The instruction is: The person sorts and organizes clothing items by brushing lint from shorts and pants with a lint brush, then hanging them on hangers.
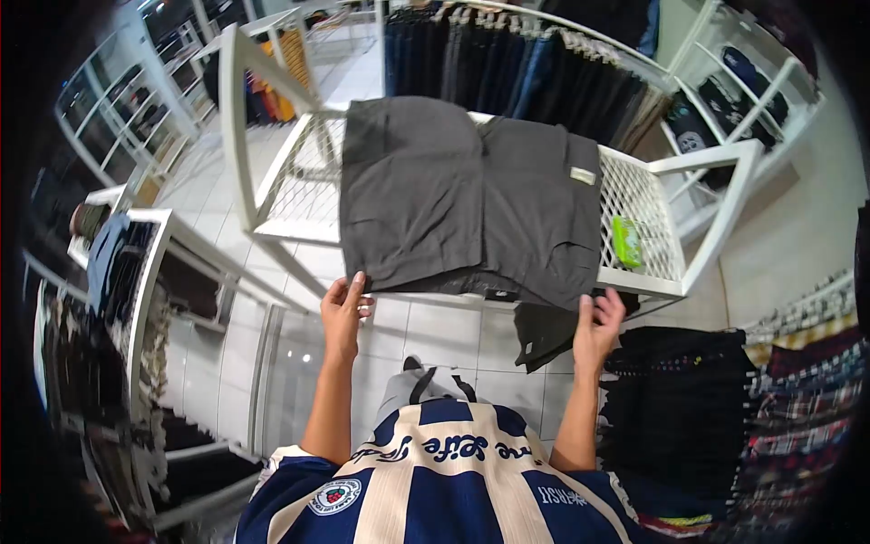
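A dark grey pair of shorts (412,199) lies spread over a white mesh rack (290,186), with its waist edge toward me. My left hand (344,313) is closed on the near left corner, thumb on top of the cloth. At the near right corner my right hand (596,326) also pinches the fabric between thumb and fingers. A small pale label (583,175) shows on the right part of the shorts. Below the rack's near edge, by my right hand, hangs another dark cloth piece (546,334).
A bright green packet (625,242) sits on the mesh right of the shorts. Beyond the rack hangs a row of dark trousers (462,59). White shelving with clothes (136,281) stands at left; black garments (675,399) and plaid ones (807,399) hang at right.
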A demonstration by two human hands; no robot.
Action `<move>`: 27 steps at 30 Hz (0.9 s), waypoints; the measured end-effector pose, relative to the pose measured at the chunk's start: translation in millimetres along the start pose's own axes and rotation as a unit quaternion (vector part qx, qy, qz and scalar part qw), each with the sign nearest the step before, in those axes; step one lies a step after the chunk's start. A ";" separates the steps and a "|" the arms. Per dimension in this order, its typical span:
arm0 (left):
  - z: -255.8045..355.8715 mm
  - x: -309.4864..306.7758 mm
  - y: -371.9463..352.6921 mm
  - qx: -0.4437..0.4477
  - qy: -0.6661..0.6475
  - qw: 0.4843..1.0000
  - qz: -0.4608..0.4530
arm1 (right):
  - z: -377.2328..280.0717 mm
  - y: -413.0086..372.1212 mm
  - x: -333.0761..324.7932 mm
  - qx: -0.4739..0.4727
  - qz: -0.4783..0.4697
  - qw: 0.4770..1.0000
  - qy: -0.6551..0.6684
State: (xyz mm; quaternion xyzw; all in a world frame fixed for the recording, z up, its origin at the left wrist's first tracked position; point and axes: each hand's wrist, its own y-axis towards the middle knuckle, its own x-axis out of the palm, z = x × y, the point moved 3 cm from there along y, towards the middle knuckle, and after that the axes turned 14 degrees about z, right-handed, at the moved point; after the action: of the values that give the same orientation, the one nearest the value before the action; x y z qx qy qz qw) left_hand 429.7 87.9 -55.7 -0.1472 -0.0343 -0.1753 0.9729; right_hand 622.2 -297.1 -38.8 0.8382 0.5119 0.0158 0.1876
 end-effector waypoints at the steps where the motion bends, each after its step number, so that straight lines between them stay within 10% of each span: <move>1: -2.4 -7.3 -10.4 -0.004 0.014 1.000 0.008 | -22.2 -7.3 -8.5 -0.059 0.020 0.997 -0.051; 7: -41.5 -70.8 -86.8 -0.051 0.034 0.998 0.024 | -50.2 -89.2 10.3 -0.049 -0.207 0.977 0.028; 16: -42.1 -176.2 -123.4 -0.050 -0.042 0.985 0.160 | -92.4 -243.2 103.7 -0.048 -0.631 0.768 0.100; 27: -21.7 -304.4 23.0 0.006 -0.020 0.956 0.291 | -150.2 -493.1 316.4 0.028 -0.775 0.614 0.145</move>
State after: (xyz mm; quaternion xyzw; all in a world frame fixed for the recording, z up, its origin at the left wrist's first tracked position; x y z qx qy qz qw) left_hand 153.1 202.7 -118.8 -0.1485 -0.0107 0.1187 0.9817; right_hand 319.6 221.0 -114.6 0.1212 0.9918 -0.0285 0.0296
